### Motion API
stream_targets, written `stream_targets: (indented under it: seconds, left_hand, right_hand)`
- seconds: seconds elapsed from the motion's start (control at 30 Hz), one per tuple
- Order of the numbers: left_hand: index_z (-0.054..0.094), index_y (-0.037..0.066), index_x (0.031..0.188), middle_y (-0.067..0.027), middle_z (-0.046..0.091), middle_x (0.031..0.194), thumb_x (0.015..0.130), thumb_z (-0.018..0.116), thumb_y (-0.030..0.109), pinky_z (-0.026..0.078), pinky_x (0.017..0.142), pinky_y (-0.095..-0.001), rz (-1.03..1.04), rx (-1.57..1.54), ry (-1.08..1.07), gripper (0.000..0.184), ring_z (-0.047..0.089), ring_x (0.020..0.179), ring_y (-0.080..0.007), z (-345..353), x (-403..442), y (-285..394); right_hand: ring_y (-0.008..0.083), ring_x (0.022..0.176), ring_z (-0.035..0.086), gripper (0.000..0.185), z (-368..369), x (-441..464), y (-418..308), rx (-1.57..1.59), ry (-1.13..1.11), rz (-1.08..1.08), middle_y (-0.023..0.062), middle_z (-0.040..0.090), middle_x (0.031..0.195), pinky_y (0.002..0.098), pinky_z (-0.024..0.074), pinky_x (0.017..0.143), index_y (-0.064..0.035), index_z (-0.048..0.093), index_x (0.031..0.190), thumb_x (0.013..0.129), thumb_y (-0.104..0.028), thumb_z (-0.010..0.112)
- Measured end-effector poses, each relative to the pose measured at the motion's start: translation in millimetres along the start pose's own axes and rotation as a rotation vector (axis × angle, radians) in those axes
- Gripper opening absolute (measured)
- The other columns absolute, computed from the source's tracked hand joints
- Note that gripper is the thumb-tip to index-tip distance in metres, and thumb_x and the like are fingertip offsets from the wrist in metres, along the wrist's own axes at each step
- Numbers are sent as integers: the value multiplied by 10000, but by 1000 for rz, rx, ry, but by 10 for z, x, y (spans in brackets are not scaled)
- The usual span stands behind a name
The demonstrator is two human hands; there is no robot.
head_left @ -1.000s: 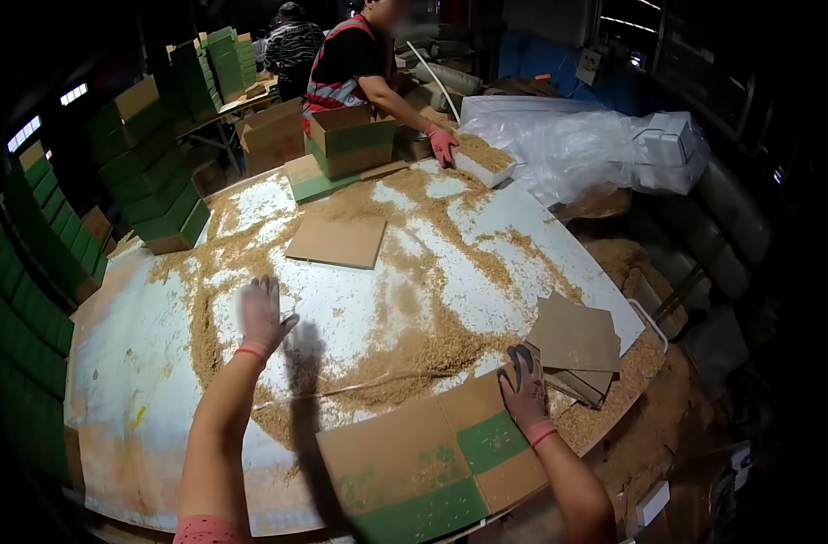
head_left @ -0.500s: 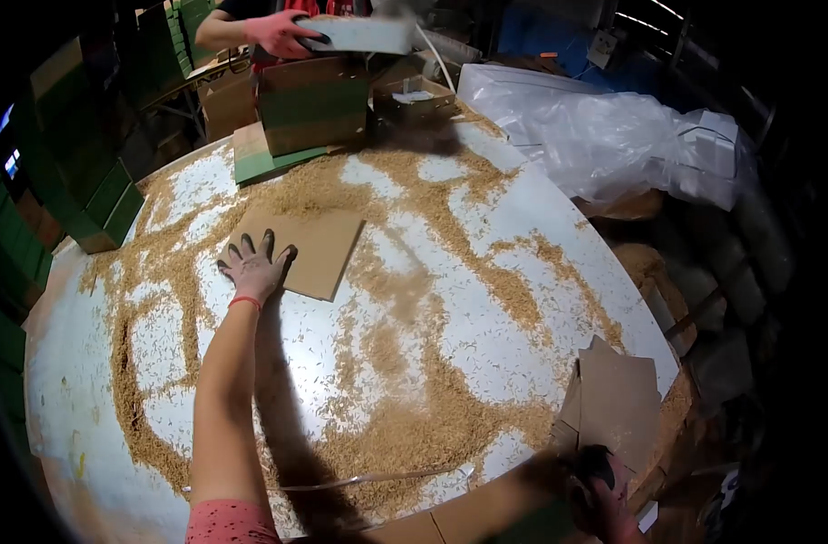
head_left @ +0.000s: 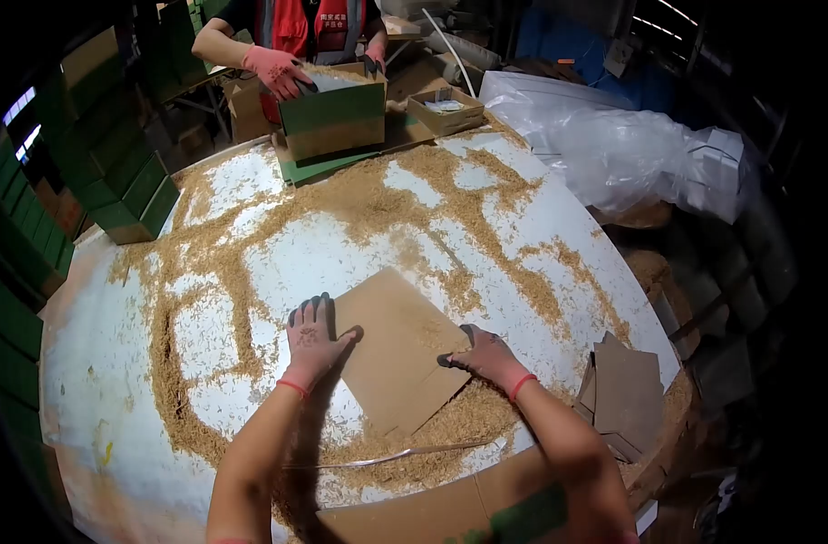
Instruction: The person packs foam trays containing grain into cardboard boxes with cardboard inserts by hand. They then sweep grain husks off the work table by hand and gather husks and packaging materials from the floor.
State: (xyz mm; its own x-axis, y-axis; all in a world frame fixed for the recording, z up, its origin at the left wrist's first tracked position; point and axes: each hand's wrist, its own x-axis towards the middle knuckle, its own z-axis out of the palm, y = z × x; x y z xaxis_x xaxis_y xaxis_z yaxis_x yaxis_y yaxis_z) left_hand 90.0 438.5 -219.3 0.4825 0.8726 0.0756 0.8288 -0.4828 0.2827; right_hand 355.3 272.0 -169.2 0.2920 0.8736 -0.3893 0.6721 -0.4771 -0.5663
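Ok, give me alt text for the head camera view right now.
A person's gloved left hand and right hand are at opposite sides of a flat cardboard sheet over a white table strewn with loose tan bits. Across the table, a co-worker wearing red is at an open green-and-brown box; more cardboard pieces lie at right.

Over the table, a sheet is between the left hand and right hand, cards to its right, a carton before it. Behind, a box stands left of a small box, with stacked boxes further left and plastic right.
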Motion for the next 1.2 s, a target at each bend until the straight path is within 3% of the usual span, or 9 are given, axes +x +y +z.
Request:
stream_targets:
  seconds: [0.23,0.4,0.57,0.73,0.8,0.83,0.9,1.07,1.2]
  left_hand:
    - [431,113,1335,-133,486,1266,855,576,417,337,974,-471,52,-40,53,586,431,1176,-320,8,95,-148]
    - [336,17,1374,-159,448,1310,650,687,629,339,975,-462,-116,-21,-136,1011,412,1198,-323,-193,286,103]
    - [455,71,1236,-193,476,1249,519,796,578,395,931,-471,-139,47,-267,941,437,1168,-380,-115,247,211]
    - [464,32,1226,-178,560,1148,618,821,365,445,899,-415,-115,-130,-304,779,546,1072,-309,203,308,-73]
    - [453,5,1284,-148,542,1231,798,684,93,441,938,-352,188,-1072,-210,545,534,1095,-237,148,422,29]
    - [404,21,1334,-162,484,1308,846,627,110,383,1005,-368,181,-777,47,544,475,1188,-259,60,509,181]
    - [343,22,1377,-172,437,1348,884,578,171,313,1056,-388,136,-1149,221,566,409,1255,-267,-1007,-224,1669]
    - [451,-1,1284,-103,526,1223,827,627,424,400,957,-347,-103,-1497,-678,649,503,1134,-222,-785,-1364,2986]
    - [452,11,1236,-72,560,1072,938,531,160,440,945,-329,-165,-1819,-1050,343,543,955,-179,-191,-2844,4113]
  right_hand:
    - [114,835,610,330,-890,133,-53,1010,240,-130,45,653,900,249,490,738,-8,619,1074,887,-280,599]
    - [269,1152,491,487,-788,756,-330,1401,63,-115,88,506,1291,339,417,899,-180,454,1334,909,-408,521]
    - [430,1332,274,1101,254,134,-106,-444,136,25,298,248,1445,427,225,1098,-15,137,1462,692,-629,629]
    - [332,1165,510,865,61,-367,-33,95,-33,97,241,511,1266,383,386,998,13,361,1359,741,-510,664]
    - [327,1132,530,823,-204,-557,169,231,163,49,225,534,1234,387,421,945,-12,383,1348,744,-490,673]
    - [322,1098,550,782,-319,-684,293,365,341,-1,210,556,1203,392,456,892,-38,406,1337,747,-470,683]
    - [276,1057,573,720,-790,-1279,546,503,511,-25,190,582,1165,357,467,874,-46,426,1329,764,-398,697]
    - [245,1092,555,634,-1967,-2297,2049,354,489,4,163,594,1178,331,416,950,-19,538,1228,737,-379,715]
    - [202,1038,576,681,-2240,-1837,3518,275,10,77,96,626,1148,316,435,901,-115,547,1259,683,-425,738]
